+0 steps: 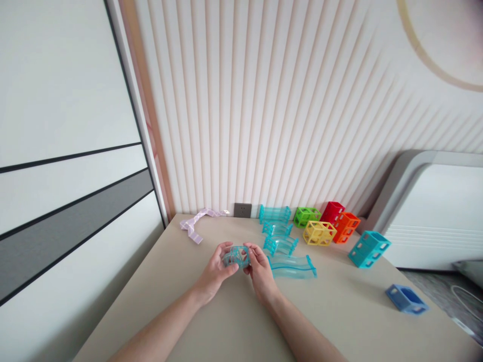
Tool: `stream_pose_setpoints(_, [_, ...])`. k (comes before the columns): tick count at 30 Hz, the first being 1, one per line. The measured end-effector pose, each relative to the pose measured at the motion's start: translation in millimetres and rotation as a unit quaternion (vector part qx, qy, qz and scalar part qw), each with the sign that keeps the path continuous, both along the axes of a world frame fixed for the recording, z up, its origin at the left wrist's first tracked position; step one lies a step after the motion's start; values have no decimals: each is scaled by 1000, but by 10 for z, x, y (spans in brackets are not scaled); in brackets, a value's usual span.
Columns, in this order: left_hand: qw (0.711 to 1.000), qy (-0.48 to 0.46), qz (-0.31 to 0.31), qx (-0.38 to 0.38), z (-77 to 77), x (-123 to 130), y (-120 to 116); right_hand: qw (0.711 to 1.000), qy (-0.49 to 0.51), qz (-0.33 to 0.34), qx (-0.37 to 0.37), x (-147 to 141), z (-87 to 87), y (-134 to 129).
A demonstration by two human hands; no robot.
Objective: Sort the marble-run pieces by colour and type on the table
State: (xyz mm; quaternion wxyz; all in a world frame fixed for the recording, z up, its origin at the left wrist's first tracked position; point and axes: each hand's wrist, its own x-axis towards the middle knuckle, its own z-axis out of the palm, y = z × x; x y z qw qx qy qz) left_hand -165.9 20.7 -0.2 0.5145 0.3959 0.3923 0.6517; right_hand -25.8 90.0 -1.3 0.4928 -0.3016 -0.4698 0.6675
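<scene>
Between my two hands I hold a clear light-blue plastic track piece (237, 257) above the table. My left hand (216, 271) wraps its left side, thumb along the front. The fingertips of my right hand (261, 271) pinch its right end. Just right of my right hand lies a long clear blue track piece (292, 267). Behind it, shorter curved blue track pieces (280, 245) lie in a column up to a straight blue piece (274, 214) by the wall. Parts of the held piece are hidden by my fingers.
On the right of the table (188, 322) stand open-frame blocks: green (307, 216), yellow (319, 233), red (332, 212), orange (346, 227) and teal (369, 249). A blue block (406, 299) lies near the right edge. A lilac folded strip (194, 226) lies back left, near a wall socket (242, 210).
</scene>
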Motion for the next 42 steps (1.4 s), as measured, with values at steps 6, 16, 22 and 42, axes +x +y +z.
stream_pose_setpoints(6, [999,-17,-27,-25,47,16,2,999,-30,8,25,12,28,1])
stream_pose_setpoints(16, [994,-71,-67,-43,136,35,4,998,-38,21,38,77,6,32])
stream_pose_setpoints(22, [993,-72,-73,-50,81,9,13,996,-63,46,47,46,10,13])
stream_pose_setpoints(42, [993,-56,82,-62,12,-47,71,893,-305,-54,325,54,43,-154])
